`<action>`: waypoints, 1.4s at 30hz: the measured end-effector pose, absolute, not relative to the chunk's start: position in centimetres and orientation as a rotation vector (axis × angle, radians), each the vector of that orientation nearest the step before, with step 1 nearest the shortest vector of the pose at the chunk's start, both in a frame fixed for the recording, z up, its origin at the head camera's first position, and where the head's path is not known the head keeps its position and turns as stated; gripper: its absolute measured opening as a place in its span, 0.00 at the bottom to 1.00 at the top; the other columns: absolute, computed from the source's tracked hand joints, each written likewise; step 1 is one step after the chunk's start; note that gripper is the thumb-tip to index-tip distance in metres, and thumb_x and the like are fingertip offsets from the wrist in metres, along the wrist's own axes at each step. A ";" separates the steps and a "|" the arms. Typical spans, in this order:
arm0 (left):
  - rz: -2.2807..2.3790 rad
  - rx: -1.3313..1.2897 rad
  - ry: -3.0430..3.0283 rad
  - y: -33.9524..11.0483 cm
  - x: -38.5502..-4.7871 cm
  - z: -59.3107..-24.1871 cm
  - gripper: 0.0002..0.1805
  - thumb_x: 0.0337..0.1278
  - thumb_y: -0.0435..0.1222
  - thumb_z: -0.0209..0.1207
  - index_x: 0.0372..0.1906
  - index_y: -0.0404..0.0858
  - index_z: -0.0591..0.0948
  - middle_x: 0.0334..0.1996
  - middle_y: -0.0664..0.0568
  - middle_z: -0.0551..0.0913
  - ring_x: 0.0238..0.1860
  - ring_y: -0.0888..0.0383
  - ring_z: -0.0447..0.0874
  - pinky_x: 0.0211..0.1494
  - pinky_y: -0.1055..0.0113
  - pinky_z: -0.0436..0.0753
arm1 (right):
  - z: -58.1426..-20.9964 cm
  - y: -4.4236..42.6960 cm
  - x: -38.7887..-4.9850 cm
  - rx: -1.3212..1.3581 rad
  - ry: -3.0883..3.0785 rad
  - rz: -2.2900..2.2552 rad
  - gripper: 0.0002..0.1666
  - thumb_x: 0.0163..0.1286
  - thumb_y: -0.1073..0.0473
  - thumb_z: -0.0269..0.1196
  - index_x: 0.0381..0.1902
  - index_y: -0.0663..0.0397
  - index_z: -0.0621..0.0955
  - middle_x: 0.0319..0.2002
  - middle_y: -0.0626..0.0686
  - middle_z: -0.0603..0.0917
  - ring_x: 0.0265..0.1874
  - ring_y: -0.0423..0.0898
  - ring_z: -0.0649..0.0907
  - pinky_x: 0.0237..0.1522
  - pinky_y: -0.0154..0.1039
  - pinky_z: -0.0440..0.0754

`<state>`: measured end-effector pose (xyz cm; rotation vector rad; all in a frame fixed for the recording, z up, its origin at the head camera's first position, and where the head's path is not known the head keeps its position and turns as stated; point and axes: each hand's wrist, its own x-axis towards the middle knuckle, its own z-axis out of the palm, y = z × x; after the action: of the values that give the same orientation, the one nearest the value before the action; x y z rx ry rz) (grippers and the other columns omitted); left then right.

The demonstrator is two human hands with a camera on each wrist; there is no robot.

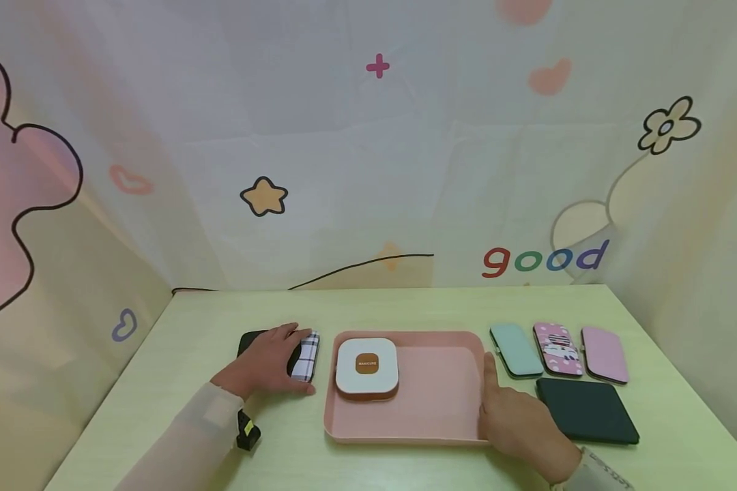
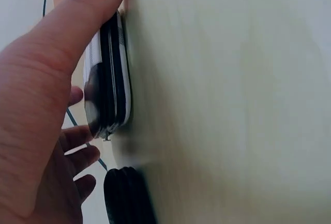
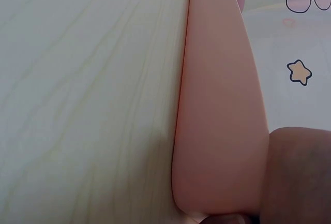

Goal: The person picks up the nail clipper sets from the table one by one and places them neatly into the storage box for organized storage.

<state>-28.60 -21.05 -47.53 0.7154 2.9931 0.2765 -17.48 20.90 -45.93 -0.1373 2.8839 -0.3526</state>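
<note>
My left hand [image 1: 267,358] is spread over a black-and-white plaid case [image 1: 307,358], thumb along its near side and fingers toward its far side. In the left wrist view that case [image 2: 124,79] lies flat between thumb and fingers, which look loosely bent. A black case [image 1: 248,339] is partly hidden under the hand. My right hand [image 1: 516,419] holds the right rim of a pink tray [image 1: 442,389], index finger laid along the edge. Inside the tray's left part sits a white, square-topped box [image 1: 350,372] with a brown "MANICURE" label.
Right of the tray lie a mint case [image 1: 516,349], a pink patterned case [image 1: 555,349], a plain pink case [image 1: 604,354] and a larger dark flat case [image 1: 586,409]. A printed cloth [image 1: 344,136] hangs behind the table.
</note>
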 end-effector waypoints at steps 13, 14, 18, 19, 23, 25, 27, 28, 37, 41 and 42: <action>0.267 0.722 3.054 -20.5 -28.5 -47.9 0.55 0.37 0.70 0.66 0.72 0.48 0.69 0.59 0.45 0.75 0.54 0.50 0.74 0.60 0.48 0.75 | -45.9 21.0 -17.3 -0.144 2.901 -0.370 0.48 0.74 0.57 0.50 0.78 0.67 0.36 0.17 0.49 0.72 0.15 0.45 0.72 0.19 0.42 0.66; 0.269 0.724 3.063 -20.5 -28.4 -48.0 0.54 0.37 0.70 0.66 0.72 0.48 0.70 0.59 0.45 0.75 0.53 0.50 0.74 0.60 0.48 0.75 | -45.9 21.0 -17.3 -0.145 2.905 -0.373 0.48 0.74 0.57 0.50 0.78 0.67 0.37 0.16 0.49 0.72 0.15 0.45 0.72 0.19 0.42 0.66; 0.253 0.709 3.090 -20.2 -28.0 -47.9 0.54 0.36 0.71 0.66 0.71 0.49 0.71 0.57 0.45 0.75 0.53 0.50 0.74 0.62 0.49 0.74 | -46.0 21.0 -17.3 -0.146 2.914 -0.379 0.49 0.73 0.57 0.51 0.78 0.67 0.37 0.16 0.49 0.72 0.14 0.45 0.71 0.18 0.41 0.65; 0.251 0.703 3.093 -20.1 -27.9 -47.9 0.53 0.36 0.71 0.65 0.71 0.49 0.71 0.57 0.45 0.75 0.53 0.49 0.74 0.62 0.48 0.74 | -46.0 21.1 -17.4 -0.145 2.913 -0.379 0.49 0.73 0.57 0.51 0.79 0.67 0.37 0.16 0.48 0.72 0.15 0.45 0.71 0.18 0.41 0.65; 0.225 0.688 3.105 -20.0 -27.5 -47.6 0.54 0.36 0.72 0.65 0.71 0.49 0.72 0.56 0.45 0.75 0.52 0.50 0.74 0.61 0.49 0.75 | -46.1 21.1 -17.4 -0.151 2.910 -0.375 0.49 0.74 0.56 0.50 0.78 0.67 0.37 0.16 0.48 0.72 0.15 0.45 0.71 0.18 0.41 0.65; 0.210 0.697 3.111 -20.0 -27.3 -47.3 0.54 0.36 0.72 0.65 0.70 0.49 0.72 0.56 0.46 0.76 0.51 0.50 0.74 0.61 0.50 0.75 | -46.2 21.0 -17.4 -0.155 2.910 -0.378 0.49 0.74 0.56 0.50 0.78 0.67 0.37 0.16 0.48 0.72 0.15 0.45 0.71 0.18 0.41 0.65; 0.190 0.713 3.121 -20.1 -27.0 -47.0 0.53 0.35 0.72 0.65 0.70 0.49 0.72 0.55 0.46 0.76 0.51 0.51 0.75 0.60 0.50 0.76 | -46.2 21.0 -17.5 -0.152 2.906 -0.379 0.48 0.74 0.56 0.50 0.78 0.67 0.37 0.16 0.48 0.72 0.15 0.45 0.71 0.18 0.41 0.65; 0.185 0.721 3.127 -20.1 -26.9 -46.9 0.53 0.35 0.72 0.65 0.69 0.49 0.73 0.55 0.46 0.76 0.50 0.51 0.75 0.60 0.50 0.76 | -46.2 21.0 -17.5 -0.150 2.905 -0.384 0.48 0.74 0.56 0.50 0.78 0.67 0.37 0.16 0.48 0.72 0.15 0.45 0.71 0.18 0.41 0.65; 0.218 0.733 3.172 -19.8 -25.9 -45.0 0.51 0.36 0.71 0.65 0.68 0.48 0.74 0.54 0.45 0.77 0.49 0.52 0.75 0.54 0.52 0.78 | -46.0 20.9 -17.4 -0.145 2.906 -0.374 0.49 0.74 0.57 0.50 0.78 0.67 0.37 0.16 0.49 0.72 0.15 0.45 0.72 0.19 0.41 0.66; 0.215 0.732 3.178 -19.5 -25.7 -44.4 0.51 0.36 0.72 0.65 0.68 0.49 0.74 0.54 0.46 0.77 0.48 0.52 0.75 0.53 0.53 0.78 | -45.9 20.9 -17.4 -0.153 2.907 -0.361 0.49 0.74 0.57 0.50 0.79 0.67 0.37 0.16 0.49 0.72 0.15 0.46 0.72 0.19 0.42 0.66; 0.217 0.732 3.179 -19.4 -25.7 -44.4 0.51 0.36 0.72 0.65 0.68 0.49 0.74 0.54 0.46 0.77 0.48 0.52 0.75 0.52 0.53 0.78 | -45.9 20.9 -17.4 -0.155 2.909 -0.361 0.49 0.74 0.57 0.50 0.79 0.67 0.37 0.16 0.49 0.72 0.15 0.46 0.72 0.19 0.42 0.66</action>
<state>-25.65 -19.38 -44.35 0.7320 3.1790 0.2169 -17.44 20.87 -45.90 -0.1551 2.9094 -0.3612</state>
